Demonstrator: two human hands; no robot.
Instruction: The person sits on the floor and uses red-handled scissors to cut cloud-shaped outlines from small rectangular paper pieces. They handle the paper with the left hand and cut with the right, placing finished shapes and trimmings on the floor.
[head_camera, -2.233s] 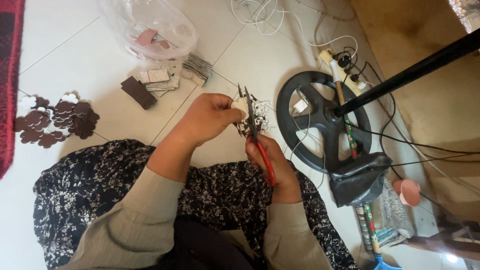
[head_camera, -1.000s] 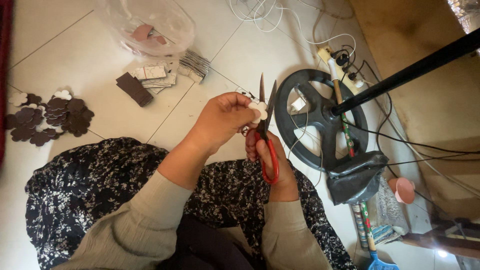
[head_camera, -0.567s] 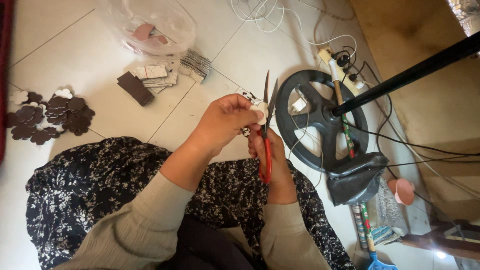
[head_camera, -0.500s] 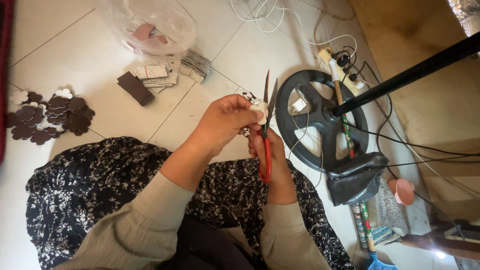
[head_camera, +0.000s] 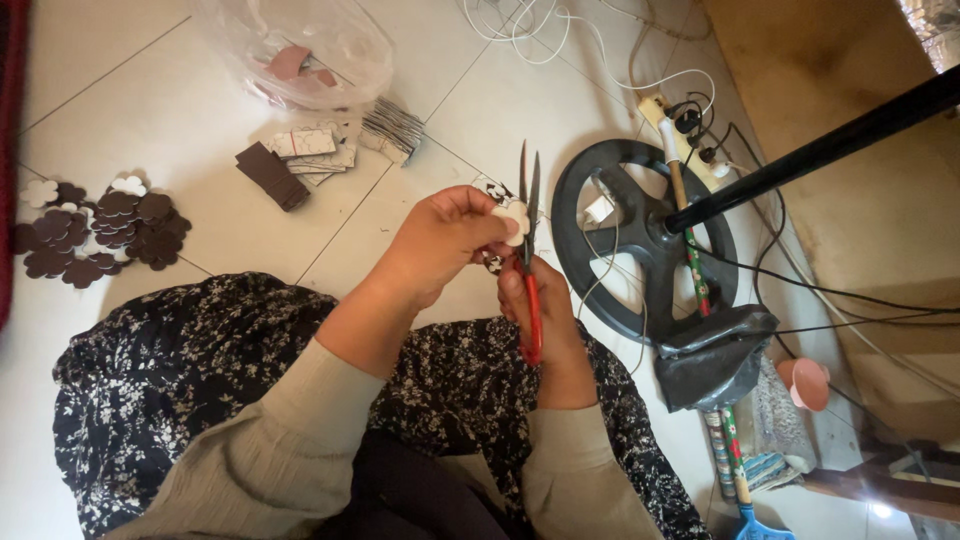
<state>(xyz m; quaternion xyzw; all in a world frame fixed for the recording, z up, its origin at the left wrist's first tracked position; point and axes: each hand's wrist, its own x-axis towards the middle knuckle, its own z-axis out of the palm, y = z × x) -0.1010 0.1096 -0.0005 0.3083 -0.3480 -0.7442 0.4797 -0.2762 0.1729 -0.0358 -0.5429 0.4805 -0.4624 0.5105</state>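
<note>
Your left hand (head_camera: 440, 245) pinches a small pale flower-shaped piece (head_camera: 514, 220) between thumb and fingers (head_camera: 478, 205), closed tight on it, held up over your lap rather than resting on the floor (head_camera: 200, 130). Your right hand (head_camera: 545, 320) is wrapped around the red handles of the scissors (head_camera: 529, 240), and the blades point up and stand only slightly apart, right against the piece's edge.

The main risk is your own thumb. It sits almost touching the blades, and the piece is so small that little of it sticks out past your grip. If you close the blades without checking where the thumb tip lies, you could nick it.

The second risk is a spoiled shape. With the piece held only by a pinch, it can twist as the blades bite, and the cut would run into a petal instead of round it. Turn the piece, not the scissors, and take short snips.

A loose pinch could also let the piece drop into the dark patterned cloth (head_camera: 200, 400) on your lap, where small offcuts would be hard to find.

The finished flowers (head_camera: 100, 225) lie on the floor well to your left, and the strips (head_camera: 300, 160) and bag (head_camera: 300, 45) lie ahead, all clear of the blades.
</note>
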